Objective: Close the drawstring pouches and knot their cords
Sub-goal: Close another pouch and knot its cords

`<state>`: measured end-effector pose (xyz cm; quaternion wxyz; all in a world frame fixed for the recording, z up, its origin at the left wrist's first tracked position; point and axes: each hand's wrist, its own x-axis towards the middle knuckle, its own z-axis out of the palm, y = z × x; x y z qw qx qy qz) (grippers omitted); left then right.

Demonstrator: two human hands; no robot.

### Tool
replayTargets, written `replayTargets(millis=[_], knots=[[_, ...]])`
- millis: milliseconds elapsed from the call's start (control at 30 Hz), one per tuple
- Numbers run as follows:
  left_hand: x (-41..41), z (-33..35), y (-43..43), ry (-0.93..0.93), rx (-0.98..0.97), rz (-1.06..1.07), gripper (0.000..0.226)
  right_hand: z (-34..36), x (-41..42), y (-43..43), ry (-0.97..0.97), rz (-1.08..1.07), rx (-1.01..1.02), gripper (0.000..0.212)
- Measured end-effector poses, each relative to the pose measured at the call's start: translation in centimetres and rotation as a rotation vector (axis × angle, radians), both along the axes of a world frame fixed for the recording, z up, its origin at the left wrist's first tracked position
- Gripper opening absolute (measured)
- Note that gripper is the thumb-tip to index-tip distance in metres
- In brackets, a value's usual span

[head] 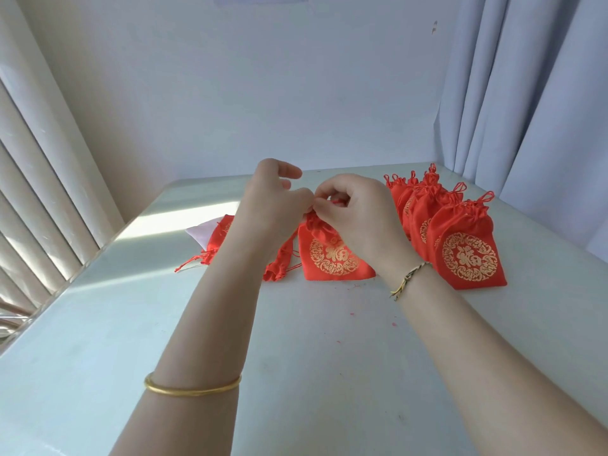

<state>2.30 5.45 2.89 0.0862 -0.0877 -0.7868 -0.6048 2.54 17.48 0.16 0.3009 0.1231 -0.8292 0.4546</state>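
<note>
Left grip (276,199) and right grip (355,209) pinch the red pouch (332,258) at its gathered neck. Closed pouches (467,251) with gold 福 emblems stand to their right, loose pouches (223,235) to their left.

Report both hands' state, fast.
Left hand: pinching the gathered neck of the middle pouch.
Right hand: pinching that pouch's cord.

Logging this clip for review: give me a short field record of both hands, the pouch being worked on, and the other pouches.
left hand: pinches the gathered neck of the middle pouch
right hand: pinches the same neck from the right
middle pouch: bottom on the table, neck drawn in, knot hidden by fingers
closed pouches: overlapping row at right, cords looped on top
loose pouches: lying flat at left
</note>
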Motion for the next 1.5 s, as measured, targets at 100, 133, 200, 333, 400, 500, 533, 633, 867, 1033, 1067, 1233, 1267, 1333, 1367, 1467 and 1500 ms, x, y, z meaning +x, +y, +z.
replayTargets(millis=[100,133,200,333,400,500,533,633,867,1033,1067,1233,1267,1333,1367,1467,1500], knots=[[-0.1,-0.2,-0.1,0.071,-0.087,0.07,0.032,0.0,-0.1,0.2,-0.048,-0.028,-0.105,0.009],[-0.2,-0.2,-0.4,0.114,-0.078,0.108,0.031,0.0,-0.2,0.5,-0.065,-0.036,-0.138,0.01],[-0.4,0.0,-1.4,0.183,-0.067,0.173,0.029,0.3,0.0,1.0,-0.124,-0.026,-0.241,0.015],[0.2,0.6,-1.6,0.328,-0.272,0.161,0.033,0.4,0.0,1.3,-0.239,-0.009,-0.386,0.017],[0.5,0.5,-0.7,0.382,-0.379,0.077,0.031,0.4,0.0,1.2,-0.293,0.01,-0.468,0.017],[0.5,-0.1,0.2,0.387,-0.496,0.064,0.02,0.7,0.2,1.3,-0.362,0.053,-0.566,0.016],[0.4,-0.3,0.3,0.386,-0.512,0.073,0.016,0.9,0.2,1.3,-0.379,0.063,-0.583,0.016],[0.2,-0.7,0.4,0.398,-0.537,0.113,0.009,1.0,0.3,1.2,-0.414,0.098,-0.625,0.014],[-0.2,-0.8,0.2,0.41,-0.557,0.128,0.012,1.1,0.2,1.2,-0.5,0.193,-0.723,0.016],[-0.1,-0.9,0.2,0.407,-0.562,0.103,0.015,1.1,0.3,1.2,-0.53,0.24,-0.728,0.013],[-0.2,-0.9,0.1,0.41,-0.569,0.097,0.015,1.1,0.3,1.2,-0.534,0.243,-0.728,0.013],[-0.4,-0.9,-0.2,0.428,-0.558,0.043,0.011,1.1,0.2,1.5,-0.539,0.286,-0.719,0.012],[-0.5,-1.0,-0.2,0.428,-0.552,0.036,0.01,1.1,0.2,1.5,-0.536,0.293,-0.718,0.012],[-0.5,-1.0,-0.2,0.428,-0.542,0.032,0.005,1.0,0.2,1.6,-0.53,0.308,-0.712,0.013],[-0.6,-1.0,-0.2,0.426,-0.53,0.03,0.004,1.0,0.1,1.6,-0.528,0.317,-0.708,0.012],[-0.8,-1.1,-0.5,0.368,-0.441,0.013,0.004,0.8,0.0,2.2,-0.497,0.294,-0.654,0.009],[-0.9,-1.1,-0.7,0.321,-0.405,0.009,0.004,0.7,0.0,2.5,-0.475,0.262,-0.626,0.008]])
